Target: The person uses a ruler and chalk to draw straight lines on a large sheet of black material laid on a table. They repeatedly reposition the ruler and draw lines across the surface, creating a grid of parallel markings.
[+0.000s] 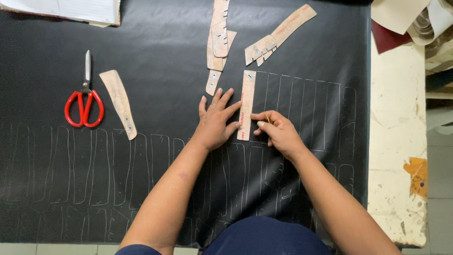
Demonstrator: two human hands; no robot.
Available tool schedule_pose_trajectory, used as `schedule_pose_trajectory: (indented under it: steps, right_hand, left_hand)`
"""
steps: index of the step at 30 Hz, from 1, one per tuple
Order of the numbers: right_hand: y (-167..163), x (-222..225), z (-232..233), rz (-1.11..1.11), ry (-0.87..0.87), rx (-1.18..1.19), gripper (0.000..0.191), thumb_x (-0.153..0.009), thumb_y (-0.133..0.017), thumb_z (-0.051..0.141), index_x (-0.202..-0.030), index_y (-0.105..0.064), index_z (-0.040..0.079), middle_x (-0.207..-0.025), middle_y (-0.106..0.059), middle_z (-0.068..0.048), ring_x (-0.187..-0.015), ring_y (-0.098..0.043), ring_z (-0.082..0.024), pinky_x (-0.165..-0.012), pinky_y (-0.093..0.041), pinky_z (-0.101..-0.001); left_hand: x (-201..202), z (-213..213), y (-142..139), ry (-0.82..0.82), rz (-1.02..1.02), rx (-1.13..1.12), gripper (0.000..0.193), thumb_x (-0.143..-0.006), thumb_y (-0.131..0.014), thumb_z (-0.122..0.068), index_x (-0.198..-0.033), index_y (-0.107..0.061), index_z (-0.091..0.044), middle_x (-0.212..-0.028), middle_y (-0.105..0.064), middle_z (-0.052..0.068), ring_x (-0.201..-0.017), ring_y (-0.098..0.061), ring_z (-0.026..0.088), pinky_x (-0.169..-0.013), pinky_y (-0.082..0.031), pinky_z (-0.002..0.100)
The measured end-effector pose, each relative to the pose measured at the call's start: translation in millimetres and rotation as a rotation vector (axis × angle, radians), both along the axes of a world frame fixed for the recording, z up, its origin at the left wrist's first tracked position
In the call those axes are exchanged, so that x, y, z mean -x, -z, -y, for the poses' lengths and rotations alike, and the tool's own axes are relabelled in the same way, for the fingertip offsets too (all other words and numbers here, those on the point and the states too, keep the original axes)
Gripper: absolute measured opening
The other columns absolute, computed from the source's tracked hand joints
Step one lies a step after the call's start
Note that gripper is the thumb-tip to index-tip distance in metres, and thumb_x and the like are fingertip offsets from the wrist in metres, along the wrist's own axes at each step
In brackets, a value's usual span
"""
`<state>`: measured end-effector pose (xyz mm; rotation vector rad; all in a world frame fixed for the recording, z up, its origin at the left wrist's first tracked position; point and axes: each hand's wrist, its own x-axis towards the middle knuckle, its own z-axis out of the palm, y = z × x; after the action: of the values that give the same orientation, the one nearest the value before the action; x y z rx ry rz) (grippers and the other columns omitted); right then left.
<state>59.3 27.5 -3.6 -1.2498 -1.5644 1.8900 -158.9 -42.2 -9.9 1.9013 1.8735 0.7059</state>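
While the long tan cardboard pattern strip (246, 105) lies upright on the black leather sheet (165, 56), the left hand (216, 122) presses it flat with spread fingers, gripping nothing. Pinching a thin yellow marking stick (267, 118), the right hand (278, 132) traces its right edge. Firm, even pressure and a stick hugging the edge should keep the line true. Red-handled scissors (85, 101) lie well apart.
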Motion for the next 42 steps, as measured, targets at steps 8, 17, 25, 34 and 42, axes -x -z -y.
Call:
schedule_pose_trajectory:
  steps: [8, 17, 25, 34, 42]
  right_hand:
    - [-4.1, 1.0, -0.6, 0.052, -0.008, -0.004, 0.030, -0.099, -0.058, 0.014, -0.126, -0.067, 0.005, -0.106, -0.072, -0.005, -0.080, -0.065, -0.003, -0.053, -0.044, -0.0175]
    - [-27.8, -7.7, 13.2, 0.139, -0.044, -0.518, 0.027, -0.106, -0.056, 0.022, -0.112, -0.074, 0.004, -0.098, -0.067, -0.009, -0.090, -0.066, -0.015, -0.080, -0.053, -0.0279]
    - [-34.8, -2.7, 38.5, 0.216, -0.250, -0.622, 0.022, -0.100, -0.060, 0.018, -0.111, -0.072, 0.003, -0.100, -0.073, -0.008, -0.089, -0.072, -0.019, -0.081, -0.055, -0.0297]
    - [-38.7, -1.0, 42.4, 0.228, -0.297, -0.679, 0.019, -0.096, -0.064, 0.016, -0.110, -0.072, 0.005, -0.100, -0.074, -0.008, -0.087, -0.072, -0.020, -0.079, -0.056, -0.0309]
    - [-64.7, -2.8, 43.6, 0.416, -0.295, -1.004, 0.012, -0.095, -0.067, 0.017, -0.100, -0.072, 0.007, -0.093, -0.072, -0.009, -0.086, -0.070, -0.029, -0.079, -0.054, -0.0368]
  left_hand:
    - [-11.7, -4.8, -13.1, 0.009, -0.156, 0.053, 0.056, -0.082, -0.072, -0.025, -0.136, -0.059, -0.016, -0.159, -0.040, -0.001, -0.152, -0.025, 0.029, -0.114, -0.008, 0.074]
    - [-9.4, -12.9, -18.0, 0.061, -0.116, 0.090, 0.050, -0.084, -0.071, -0.022, -0.131, -0.058, -0.014, -0.155, -0.044, -0.002, -0.149, -0.033, 0.024, -0.113, -0.012, 0.075]
    - [-6.0, -13.0, -18.0, 0.074, -0.075, 0.114, 0.051, -0.083, -0.073, -0.020, -0.131, -0.058, -0.014, -0.157, -0.042, -0.002, -0.150, -0.030, 0.023, -0.115, -0.009, 0.074]
    - [-7.9, -13.5, -19.8, 0.065, -0.072, 0.098, 0.046, -0.083, -0.073, -0.020, -0.126, -0.058, -0.013, -0.156, -0.043, -0.002, -0.151, -0.031, 0.024, -0.115, -0.008, 0.075]
    - [-14.6, -12.2, -22.2, 0.053, -0.174, 0.104, 0.017, -0.089, -0.064, -0.017, -0.106, -0.066, -0.017, -0.153, -0.048, 0.001, -0.148, -0.036, 0.028, -0.111, -0.013, 0.076]
